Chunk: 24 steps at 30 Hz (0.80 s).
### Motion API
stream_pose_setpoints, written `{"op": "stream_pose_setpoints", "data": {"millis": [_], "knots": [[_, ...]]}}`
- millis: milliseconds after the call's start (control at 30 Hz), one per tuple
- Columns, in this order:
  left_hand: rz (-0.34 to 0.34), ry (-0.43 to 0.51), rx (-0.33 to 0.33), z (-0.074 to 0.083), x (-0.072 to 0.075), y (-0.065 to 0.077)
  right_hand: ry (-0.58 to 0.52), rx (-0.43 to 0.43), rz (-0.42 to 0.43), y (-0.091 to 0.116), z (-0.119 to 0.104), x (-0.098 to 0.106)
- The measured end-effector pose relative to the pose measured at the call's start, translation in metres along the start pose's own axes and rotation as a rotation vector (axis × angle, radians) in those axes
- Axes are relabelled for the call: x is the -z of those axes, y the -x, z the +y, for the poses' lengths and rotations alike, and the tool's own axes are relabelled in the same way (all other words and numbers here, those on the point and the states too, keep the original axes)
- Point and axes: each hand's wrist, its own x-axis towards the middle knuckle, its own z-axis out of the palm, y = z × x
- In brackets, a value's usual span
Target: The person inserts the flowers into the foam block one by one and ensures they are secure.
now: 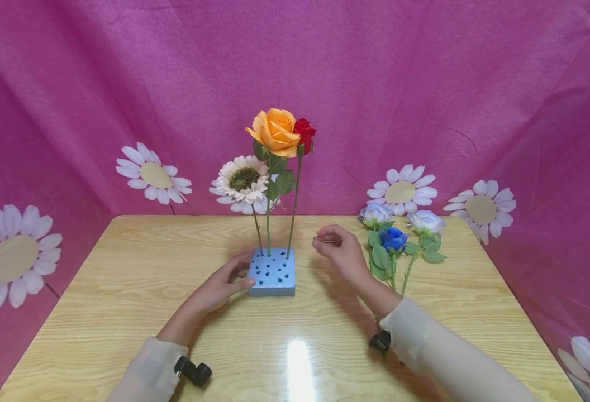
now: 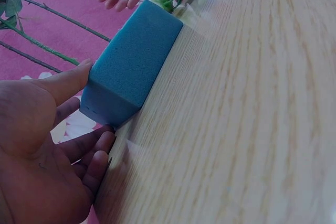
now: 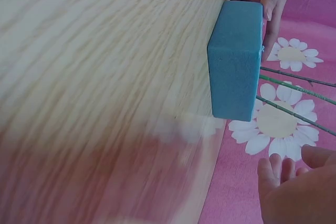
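A blue foam block (image 1: 272,272) with several holes in its top stands on the table. Three artificial flowers rise from its back part: a cream daisy-like flower (image 1: 244,178), an orange rose (image 1: 276,133) and a red rose (image 1: 304,135). My left hand (image 1: 223,283) holds the block by its left side, thumb at the near corner; in the left wrist view the thumb lies on the holed face's edge. To the right of the block, my right hand (image 1: 342,251) hovers above the table with fingers loosely bent, holding nothing. The right wrist view shows its fingers (image 3: 269,174) apart from the stems.
Right of my right hand lie a blue rose (image 1: 393,239) and two pale lilac flowers (image 1: 426,221) with green leaves; my forearm partly covers their stems. The wooden table (image 1: 99,312) ends at a pink curtain (image 1: 174,84) printed with white daisies.
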Motion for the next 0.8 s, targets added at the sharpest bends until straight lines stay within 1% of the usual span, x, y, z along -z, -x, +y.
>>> {"op": "stream_pose_setpoints", "data": {"millis": [300,533,800], "knots": [[-0.002,-0.007,0.008,0.000,0.000,-0.001,-0.033,-0.009,0.020,0.009,0.008,0.017],[-0.001,-0.006,0.007,0.000,0.000,0.000,0.004,-0.036,0.004,0.017,0.011,0.030],[-0.007,-0.012,-0.004,-0.002,0.000,-0.001,-0.036,-0.063,0.004,0.030,0.013,0.040]]}}
